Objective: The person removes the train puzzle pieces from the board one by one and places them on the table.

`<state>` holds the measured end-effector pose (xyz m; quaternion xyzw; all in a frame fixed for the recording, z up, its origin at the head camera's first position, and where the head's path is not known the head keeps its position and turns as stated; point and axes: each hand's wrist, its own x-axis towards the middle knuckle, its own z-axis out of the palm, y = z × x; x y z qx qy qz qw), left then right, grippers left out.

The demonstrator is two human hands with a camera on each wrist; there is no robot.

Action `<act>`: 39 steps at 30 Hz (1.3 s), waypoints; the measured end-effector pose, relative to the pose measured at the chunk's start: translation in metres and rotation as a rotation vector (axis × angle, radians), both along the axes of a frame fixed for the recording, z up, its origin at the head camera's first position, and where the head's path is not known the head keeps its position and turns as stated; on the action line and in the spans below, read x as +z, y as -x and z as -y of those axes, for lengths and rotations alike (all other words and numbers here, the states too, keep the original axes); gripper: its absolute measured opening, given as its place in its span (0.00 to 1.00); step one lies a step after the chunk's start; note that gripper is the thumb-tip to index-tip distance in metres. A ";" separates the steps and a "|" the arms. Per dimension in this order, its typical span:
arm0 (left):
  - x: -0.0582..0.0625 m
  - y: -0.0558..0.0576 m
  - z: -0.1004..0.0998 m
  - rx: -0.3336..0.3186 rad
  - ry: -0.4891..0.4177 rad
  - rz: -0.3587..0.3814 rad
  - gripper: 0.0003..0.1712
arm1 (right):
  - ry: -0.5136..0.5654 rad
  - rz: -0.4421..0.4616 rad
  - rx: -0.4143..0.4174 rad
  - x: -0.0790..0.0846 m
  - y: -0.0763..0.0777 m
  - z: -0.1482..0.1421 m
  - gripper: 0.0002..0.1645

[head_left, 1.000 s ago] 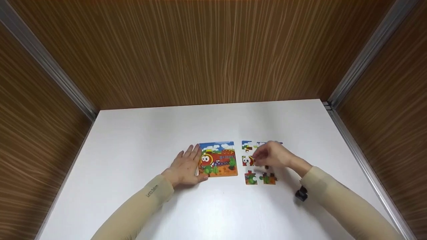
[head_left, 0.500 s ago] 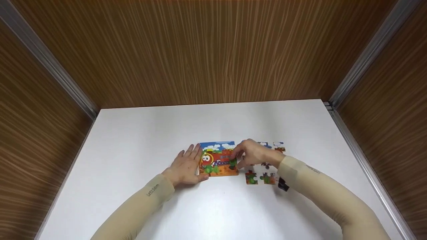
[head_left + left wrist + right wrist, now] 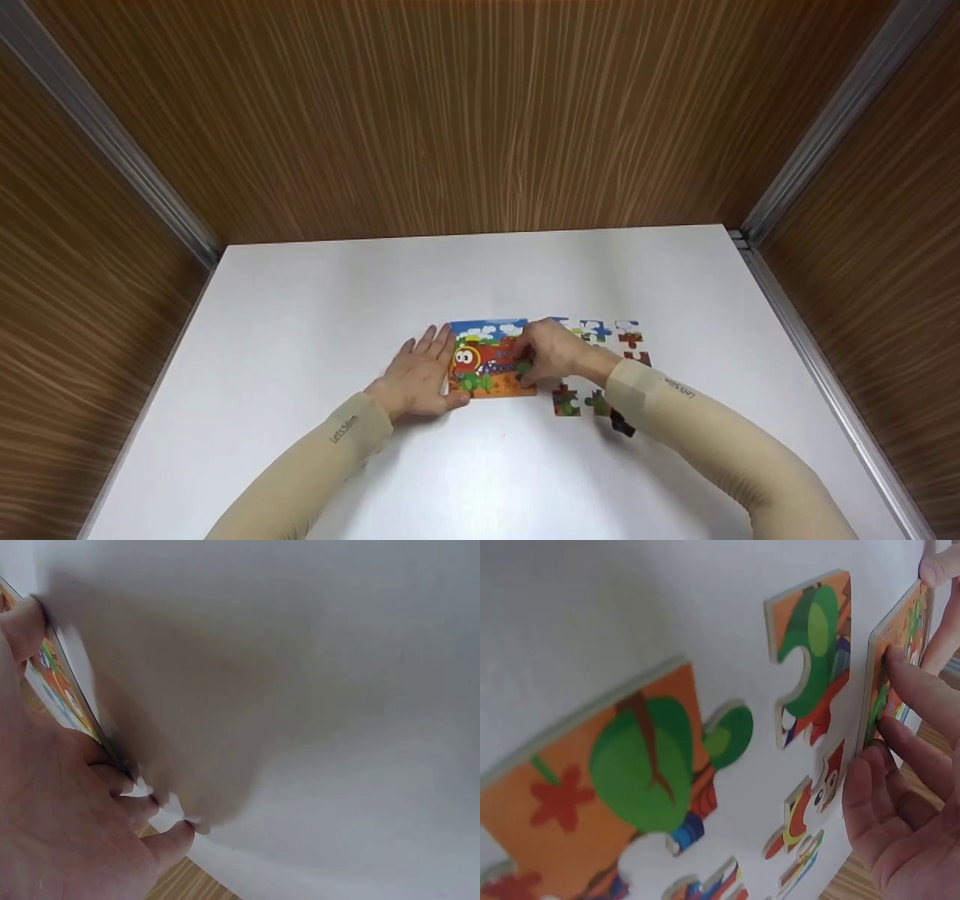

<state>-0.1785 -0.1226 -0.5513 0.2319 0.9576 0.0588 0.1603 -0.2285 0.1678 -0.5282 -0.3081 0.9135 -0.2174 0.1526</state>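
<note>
A square train jigsaw puzzle [image 3: 487, 382] lies flat on the white table. My left hand [image 3: 416, 379] is spread flat at its left side, with the fingers along that edge and the thumb at the lower left corner. Over the puzzle's right side, my right hand [image 3: 553, 351] has thumb and forefinger bent around a green-and-orange puzzle piece [image 3: 881, 701]; the fingertips hide much of it. Loose jigsaw pieces lie to the right, among them a bottom one with a green shape [image 3: 566, 403] and a top one with clouds [image 3: 594, 328].
The white table [image 3: 360, 292] meets a wood-grain panel [image 3: 480, 120] at the back, with more panels at both sides. A small black object [image 3: 621, 424] shows beneath the right sleeve. My right forearm covers part of the loose pieces.
My right hand has moved left from above the loose pieces onto the right side of the puzzle, uncovering some upper pieces. The left hand has stayed in place.
</note>
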 end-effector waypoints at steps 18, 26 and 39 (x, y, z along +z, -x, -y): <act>-0.003 -0.002 0.001 0.016 -0.009 -0.002 0.68 | 0.165 0.106 -0.061 -0.007 -0.010 -0.001 0.10; -0.002 -0.002 0.001 0.011 -0.009 -0.002 0.68 | 0.300 0.229 -0.066 0.000 -0.014 -0.018 0.10; -0.001 -0.001 -0.002 0.017 0.003 -0.003 0.68 | 0.346 0.296 -0.119 0.014 -0.014 -0.083 0.10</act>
